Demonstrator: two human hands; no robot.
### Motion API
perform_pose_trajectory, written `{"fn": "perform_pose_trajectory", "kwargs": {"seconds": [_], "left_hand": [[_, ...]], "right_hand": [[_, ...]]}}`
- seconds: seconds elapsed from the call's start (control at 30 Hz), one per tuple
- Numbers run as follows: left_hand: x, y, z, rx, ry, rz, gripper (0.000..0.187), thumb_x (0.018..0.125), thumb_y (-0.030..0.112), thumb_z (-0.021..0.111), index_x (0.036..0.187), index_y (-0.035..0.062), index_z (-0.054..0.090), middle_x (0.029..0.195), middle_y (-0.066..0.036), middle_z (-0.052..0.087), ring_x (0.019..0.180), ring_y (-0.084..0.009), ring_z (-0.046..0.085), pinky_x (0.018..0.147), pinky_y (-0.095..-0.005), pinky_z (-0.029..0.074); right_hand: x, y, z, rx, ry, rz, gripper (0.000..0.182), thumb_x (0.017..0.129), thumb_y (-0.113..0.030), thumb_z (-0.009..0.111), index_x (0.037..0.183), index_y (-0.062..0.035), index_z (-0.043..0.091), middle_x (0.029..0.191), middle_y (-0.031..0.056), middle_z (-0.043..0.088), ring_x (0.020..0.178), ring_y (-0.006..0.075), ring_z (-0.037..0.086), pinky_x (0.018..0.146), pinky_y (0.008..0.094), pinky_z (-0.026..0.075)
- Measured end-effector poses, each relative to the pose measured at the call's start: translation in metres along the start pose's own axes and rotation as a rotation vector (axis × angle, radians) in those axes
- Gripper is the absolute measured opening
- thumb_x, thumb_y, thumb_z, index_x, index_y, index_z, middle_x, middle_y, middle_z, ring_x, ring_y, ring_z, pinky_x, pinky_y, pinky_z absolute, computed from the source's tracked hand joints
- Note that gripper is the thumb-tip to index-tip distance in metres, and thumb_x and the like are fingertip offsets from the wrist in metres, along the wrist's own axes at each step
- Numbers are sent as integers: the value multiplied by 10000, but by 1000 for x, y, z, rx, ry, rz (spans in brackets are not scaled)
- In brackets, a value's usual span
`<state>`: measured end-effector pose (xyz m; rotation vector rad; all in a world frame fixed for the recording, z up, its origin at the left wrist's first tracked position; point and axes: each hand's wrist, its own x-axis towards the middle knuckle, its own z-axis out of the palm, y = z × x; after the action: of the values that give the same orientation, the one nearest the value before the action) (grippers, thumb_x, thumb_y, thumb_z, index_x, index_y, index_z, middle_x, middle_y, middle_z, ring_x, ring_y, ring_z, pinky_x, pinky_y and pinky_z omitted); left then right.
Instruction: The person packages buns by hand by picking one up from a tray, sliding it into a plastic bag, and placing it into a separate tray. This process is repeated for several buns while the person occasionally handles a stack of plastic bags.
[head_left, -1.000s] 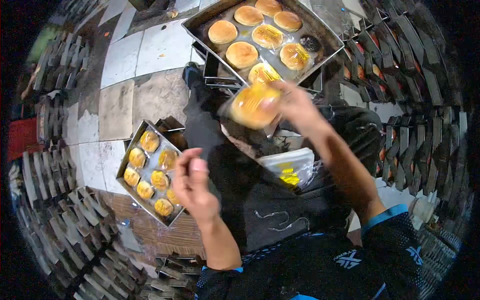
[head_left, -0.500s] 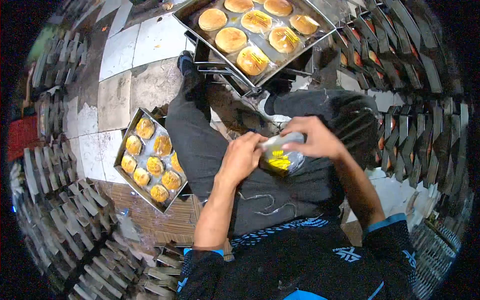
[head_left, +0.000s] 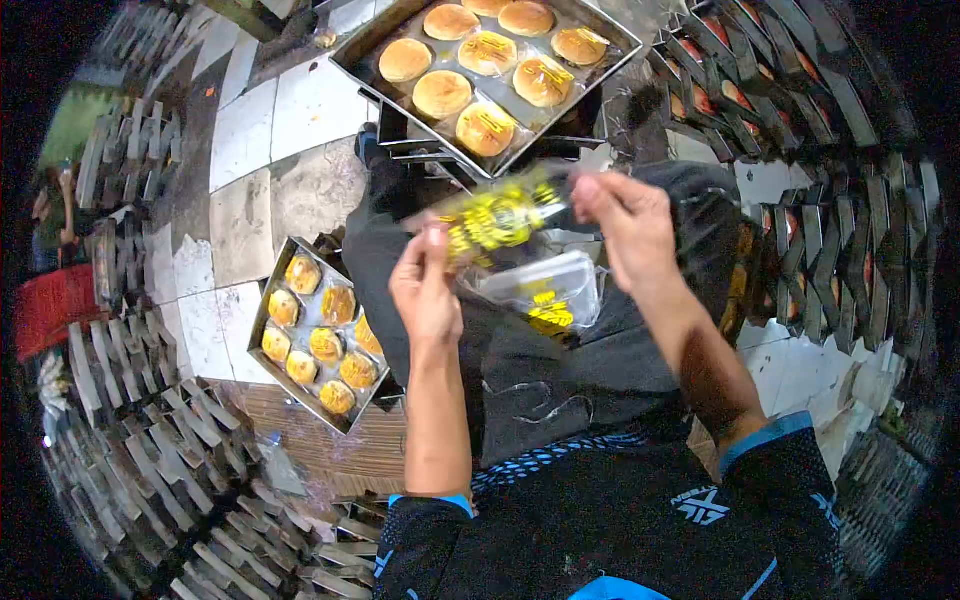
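A clear plastic bag with yellow print [head_left: 500, 220] is stretched between my two hands, smeared by motion. My left hand [head_left: 428, 290] pinches its left end, and my right hand [head_left: 630, 225] pinches the right end. Below it, a stack of similar clear bags [head_left: 550, 290] lies on my lap. Ahead of my hands, a metal tray [head_left: 590, 85] holds several round buns [head_left: 442, 94], some under printed plastic bags. At my left, a smaller-looking tray [head_left: 262, 335] holds several browned buns [head_left: 326, 345] in printed bags.
Stacked metal trays [head_left: 825, 270] stand along the right, some with buns showing. More stacks [head_left: 150, 440] fill the left side. At the far left, a person [head_left: 68, 205] is partly visible near a red object [head_left: 55, 310]. White tiles [head_left: 243, 130] show on the floor.
My hands have moved apart and up from the bag stack, and one printed bag is now stretched between them. The view has shifted slightly.
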<state>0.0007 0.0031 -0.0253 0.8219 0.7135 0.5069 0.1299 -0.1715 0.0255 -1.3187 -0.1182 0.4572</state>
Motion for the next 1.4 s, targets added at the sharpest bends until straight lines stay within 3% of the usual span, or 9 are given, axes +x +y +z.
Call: {"fn": "perform_pose_trajectory", "kwargs": {"seconds": [0.17, 0.37, 0.53, 0.73, 0.87, 1.0, 1.03, 1.17, 1.4], "left_hand": [[27, 27, -44, 46, 458, 312, 101, 891, 97, 717, 861, 30, 646, 820, -48, 662, 699, -86, 592, 574, -207, 464], [45, 23, -95, -164, 282, 320, 71, 964, 104, 604, 988, 37, 605, 949, -64, 676, 827, -152, 654, 744, -313, 562], [52, 25, -84, -125, 364, 379, 121, 911, 82, 683, 947, -30, 657, 936, -80, 684, 757, -100, 606, 636, -233, 492], [50, 24, -84, -67, 312, 386, 130, 928, 132, 672, 964, 8, 668, 947, -62, 683, 808, -121, 631, 707, -264, 530], [49, 23, -70, 145, 420, 374, 157, 935, 173, 674, 964, 19, 681, 853, -18, 663, 681, -95, 583, 619, -241, 497], [36, 22, -43, 491, 356, 342, 171, 936, 133, 665, 983, -29, 696, 964, -58, 665, 833, -106, 603, 752, -224, 474], [27, 9, -45, 526, 108, 534, 351, 962, 261, 633, 1198, 2, 625, 1170, -96, 607, 1016, -144, 583, 873, -270, 463], [-32, 63, 10, -398, -269, 51, 661, 1013, 545, 313, 1491, 88, 297, 1279, -148, 553, 1122, -245, 572, 957, -372, 474], [-75, 43, 47, 16, 96, 289, 541, 1010, 414, 409, 1385, 25, 433, 1308, -157, 560, 1175, -278, 560, 984, -395, 477]], "right_hand": [[26, 6, 64, -546, -261, -498, 152, 931, -83, 635, 964, 47, 705, 862, 97, 664, 805, 142, 600, 753, 264, 462], [244, 116, 107, -1237, -308, -479, 629, 833, -506, 628, 1167, 27, 630, 1131, 274, 642, 1099, 399, 607, 966, 450, 472], [335, 124, 147, -1648, -531, -244, 653, 796, -579, 683, 1178, -51, 648, 1109, 227, 673, 1019, 335, 663, 873, 412, 510], [283, 78, 89, -1355, -460, -124, 530, 765, -331, 805, 1170, -37, 630, 987, 135, 693, 868, 150, 661, 701, 288, 529], [168, 7, 60, 156, -496, 353, 500, 908, -141, 604, 1290, 142, 453, 1224, 221, 601, 1046, 264, 650, 932, 375, 533], [59, 0, 47, -271, -649, 271, 427, 811, -72, 705, 1197, 76, 601, 1042, 138, 705, 893, 175, 676, 774, 282, 544], [8, -6, 63, -631, -480, -251, 430, 825, -68, 706, 1235, 11, 602, 1041, 135, 710, 935, 226, 688, 800, 299, 547], [-54, -11, 72, -670, -791, -592, 527, 853, -28, 605, 1370, -96, 527, 1451, 209, 436, 1362, 395, 395, 1131, 460, 341], [-73, -41, 83, -991, -759, -756, 636, 748, -13, 579, 1375, -19, 478, 1521, 314, 215, 1420, 492, 184, 1171, 505, 220]]}}
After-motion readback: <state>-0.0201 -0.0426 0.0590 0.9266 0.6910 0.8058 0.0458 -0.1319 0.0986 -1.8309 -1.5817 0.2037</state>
